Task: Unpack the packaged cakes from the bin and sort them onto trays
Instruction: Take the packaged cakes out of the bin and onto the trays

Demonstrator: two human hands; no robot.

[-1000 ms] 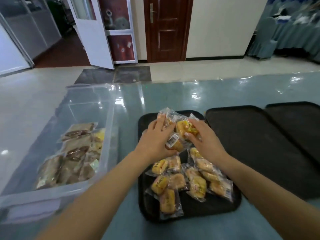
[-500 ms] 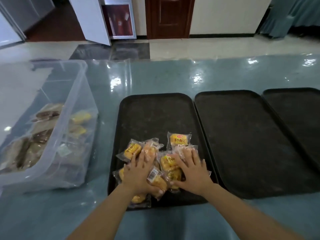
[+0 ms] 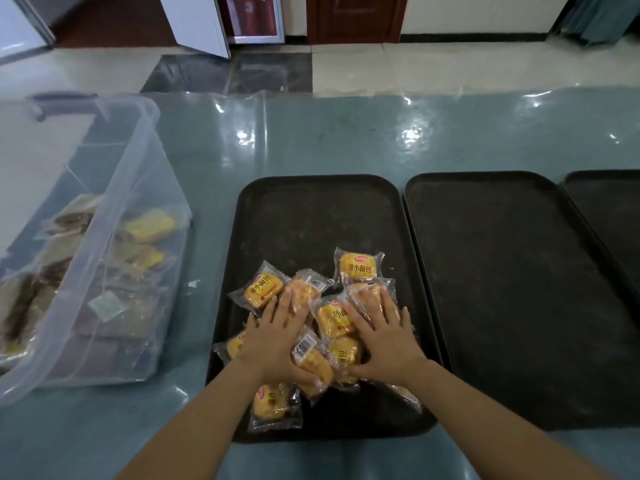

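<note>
Crinkly cake packets (image 3: 360, 269) (glossy) under flat hands (image 3: 277, 337)

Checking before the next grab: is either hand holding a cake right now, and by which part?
Neither grips one. The left hand and right hand lie flat on the pile of clear-wrapped yellow cakes on the black tray.

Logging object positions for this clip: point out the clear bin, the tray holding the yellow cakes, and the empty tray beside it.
clear bin (image 3: 114, 188), head view, on its right wall.
tray with cakes (image 3: 311, 216), head view, bare far floor.
empty tray (image 3: 502, 289), head view, middle of floor.
</note>
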